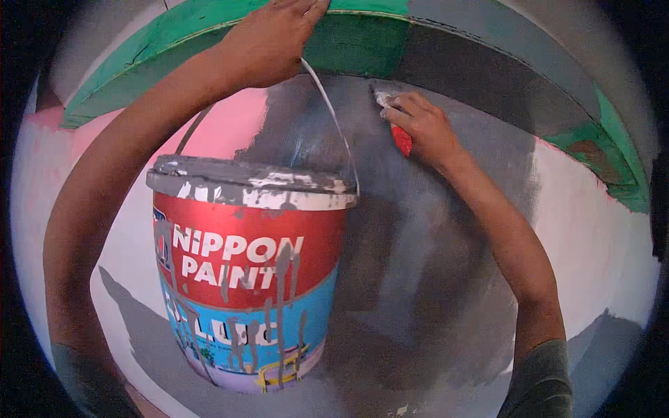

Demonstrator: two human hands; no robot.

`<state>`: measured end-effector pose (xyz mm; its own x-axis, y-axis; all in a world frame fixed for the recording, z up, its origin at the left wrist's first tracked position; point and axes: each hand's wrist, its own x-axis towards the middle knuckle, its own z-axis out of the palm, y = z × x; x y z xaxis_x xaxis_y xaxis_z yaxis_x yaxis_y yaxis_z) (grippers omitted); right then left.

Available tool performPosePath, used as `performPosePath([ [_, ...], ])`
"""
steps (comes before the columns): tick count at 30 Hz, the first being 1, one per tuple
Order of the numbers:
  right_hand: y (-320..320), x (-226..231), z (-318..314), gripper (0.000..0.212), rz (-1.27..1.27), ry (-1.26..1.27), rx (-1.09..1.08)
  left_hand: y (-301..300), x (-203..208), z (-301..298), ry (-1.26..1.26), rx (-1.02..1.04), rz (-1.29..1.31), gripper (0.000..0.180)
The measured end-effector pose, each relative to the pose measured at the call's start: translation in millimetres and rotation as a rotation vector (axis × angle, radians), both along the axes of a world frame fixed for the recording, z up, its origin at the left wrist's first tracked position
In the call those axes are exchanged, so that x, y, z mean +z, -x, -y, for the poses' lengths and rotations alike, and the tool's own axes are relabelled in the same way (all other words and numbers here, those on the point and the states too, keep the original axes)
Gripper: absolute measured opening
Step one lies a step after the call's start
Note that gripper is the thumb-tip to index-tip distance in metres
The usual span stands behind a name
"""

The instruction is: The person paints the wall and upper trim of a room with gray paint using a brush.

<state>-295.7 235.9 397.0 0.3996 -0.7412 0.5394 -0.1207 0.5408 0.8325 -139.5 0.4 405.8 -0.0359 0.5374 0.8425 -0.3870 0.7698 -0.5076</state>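
Note:
Raised at the upper left, my left hand (pixel 268 43) has its fingertips by the edge of a green-painted ledge (pixel 362 43). A paint bucket (pixel 254 258) with a red and blue label hangs below this hand by its thin wire handle (pixel 329 104); the handle's top is hidden behind the hand. Grey paint coats the bucket's rim and runs down its side in drips. My right hand (pixel 426 129) is closed around a paintbrush with a red handle (pixel 401 141). The brush's grey, paint-covered head (pixel 382 94) is at the wall, just under the ledge.
Behind the bucket the wall is dark grey, with streaky patches (pixel 418 230). A pink patch (pixel 233 125) lies to the left, and whitish wall (pixel 578 216) to the right. The ledge curves overhead, part green, part grey (pixel 481 73).

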Motion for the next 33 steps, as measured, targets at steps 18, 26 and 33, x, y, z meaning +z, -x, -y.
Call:
performPosePath([
  [18,-1,15,14,0.017,-0.033,0.032,-0.007,3,7,1,0.033,-0.019,0.068,0.074],
  [26,8,0,22,0.016,0.001,-0.063,0.034,-3,3,2,0.032,-0.026,0.107,0.075],
  [33,9,6,25,0.019,-0.049,-0.047,0.028,7,5,9,0.001,-0.017,0.107,0.078],
])
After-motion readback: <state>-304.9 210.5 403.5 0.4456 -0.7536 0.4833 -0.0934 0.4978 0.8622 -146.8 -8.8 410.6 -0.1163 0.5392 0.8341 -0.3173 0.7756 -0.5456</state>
